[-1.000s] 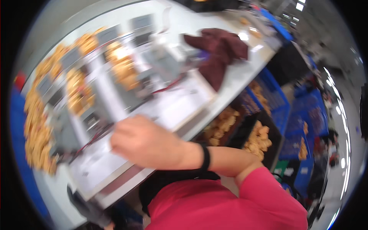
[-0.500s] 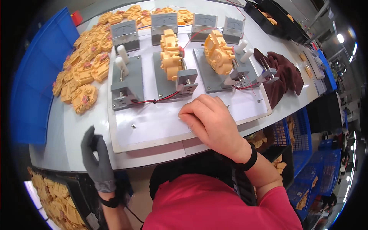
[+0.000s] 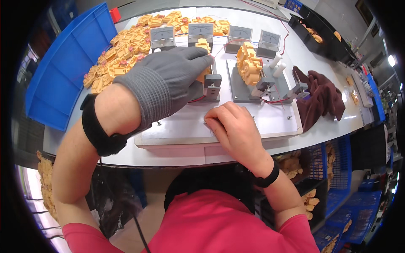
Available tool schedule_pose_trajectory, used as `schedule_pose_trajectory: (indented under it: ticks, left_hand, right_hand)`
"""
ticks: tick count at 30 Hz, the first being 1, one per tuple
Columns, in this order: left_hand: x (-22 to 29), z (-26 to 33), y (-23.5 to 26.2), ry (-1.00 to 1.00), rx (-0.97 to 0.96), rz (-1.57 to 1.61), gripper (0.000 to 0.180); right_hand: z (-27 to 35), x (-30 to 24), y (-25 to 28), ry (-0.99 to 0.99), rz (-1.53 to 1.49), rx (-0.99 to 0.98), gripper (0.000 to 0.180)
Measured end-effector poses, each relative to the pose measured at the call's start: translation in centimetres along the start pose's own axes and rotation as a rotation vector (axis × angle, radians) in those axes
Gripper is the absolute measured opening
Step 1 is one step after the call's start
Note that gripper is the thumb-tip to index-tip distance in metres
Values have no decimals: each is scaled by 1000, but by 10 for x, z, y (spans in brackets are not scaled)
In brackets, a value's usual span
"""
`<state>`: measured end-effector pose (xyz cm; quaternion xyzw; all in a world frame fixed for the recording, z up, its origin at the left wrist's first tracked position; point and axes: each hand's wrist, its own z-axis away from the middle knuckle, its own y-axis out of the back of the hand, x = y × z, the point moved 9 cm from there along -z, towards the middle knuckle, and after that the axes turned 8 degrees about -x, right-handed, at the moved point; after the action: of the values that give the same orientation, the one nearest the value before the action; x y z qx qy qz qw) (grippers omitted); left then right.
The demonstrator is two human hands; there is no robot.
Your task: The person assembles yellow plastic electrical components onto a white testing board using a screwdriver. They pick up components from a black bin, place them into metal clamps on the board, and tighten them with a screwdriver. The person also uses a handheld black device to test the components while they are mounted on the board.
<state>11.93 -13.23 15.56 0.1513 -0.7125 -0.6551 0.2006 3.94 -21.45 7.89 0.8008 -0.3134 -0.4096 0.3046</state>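
Note:
My left hand point(image 3: 168, 78), in a grey knit glove, reaches over the middle grey fixture point(image 3: 212, 86). Its fingers are closed around an orange-yellow plastic housing point(image 3: 203, 44) that stands there, mostly hidden behind the glove. My bare right hand point(image 3: 237, 134) rests on the white board point(image 3: 181, 135) with fingers curled and thumb against them; what they hold, if anything, is hidden. On the right fixture point(image 3: 239, 90) a second orange-yellow housing point(image 3: 249, 65) stands upright, touched by neither hand. Dial meters point(image 3: 200, 33) stand in a row behind the fixtures.
Many orange-yellow housings point(image 3: 126, 44) lie piled at the far left beside a blue bin point(image 3: 69, 69). White pegs point(image 3: 279, 69) and a dark brown cloth point(image 3: 320, 99) are at the right. Red wires run between fixtures and meters. Blue crates point(image 3: 339, 164) stand below the table's right edge.
My left hand has risen from the table's front left edge and moved forward and right onto the middle housing. The right hand keeps its place on the board. The view has shifted slightly.

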Motion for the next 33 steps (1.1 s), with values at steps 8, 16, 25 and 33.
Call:
schedule_pose_trajectory:
  ticks: [8,16,25,33]
  left_hand:
    - [-4,12,3,54,2,118,53]
    - [-6,135,13,221,478,277,48]
    - [-83,220,-125,684,773,739,43]
    - [-85,217,-130,752,773,743,42]
  right_hand:
    - [-2,0,0,2,-56,-39,10]
    - [-11,-8,64,-94,-177,-120,22]
    - [-128,3,45,-294,89,-604,40]
    - [-140,19,-4,-303,195,-933,29]
